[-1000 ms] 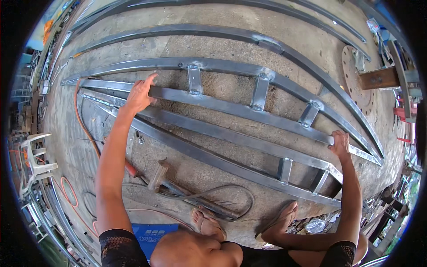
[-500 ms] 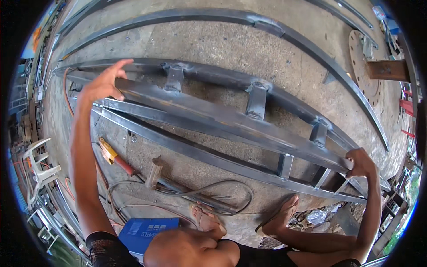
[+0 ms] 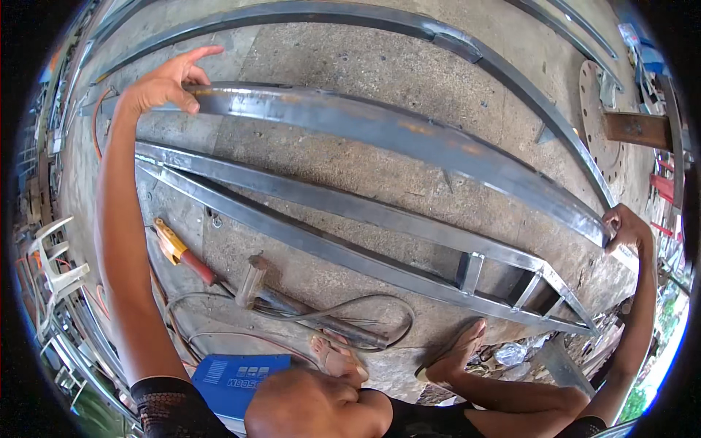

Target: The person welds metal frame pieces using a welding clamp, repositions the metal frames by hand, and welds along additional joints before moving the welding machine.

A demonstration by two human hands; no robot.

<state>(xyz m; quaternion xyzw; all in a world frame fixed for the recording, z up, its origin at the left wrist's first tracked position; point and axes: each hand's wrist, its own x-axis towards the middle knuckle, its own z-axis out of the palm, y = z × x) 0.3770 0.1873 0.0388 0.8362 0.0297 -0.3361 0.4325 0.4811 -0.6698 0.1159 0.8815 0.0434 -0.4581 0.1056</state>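
Between my hands a curved welded steel frame (image 3: 350,131) is tipped up, its long outer bar toward me; its cross-pieces are hidden behind. My left hand (image 3: 164,84) holds the left end, thumb against the bar, index finger stretched past it. My right hand (image 3: 629,228) is closed round the right end. Closer to me, a second frame (image 3: 321,197) of two long bars meeting at the left lies on the concrete, with short cross-pieces at its right end. A metal hammer (image 3: 252,281) and a yellow and red welding electrode holder (image 3: 179,252) lie near my feet.
Beyond the tipped frame another curved steel bar (image 3: 328,13) lies on the floor. A large drilled round plate (image 3: 590,109) is at the far right. A blue box (image 3: 237,376) stands by my left foot, cables (image 3: 394,303) loop nearby, and a white plastic chair (image 3: 55,266) stands left.
The frame between my hands has tipped over and moved away from me, so its cross-pieces no longer show. Both hands have moved outward and farther off with it.
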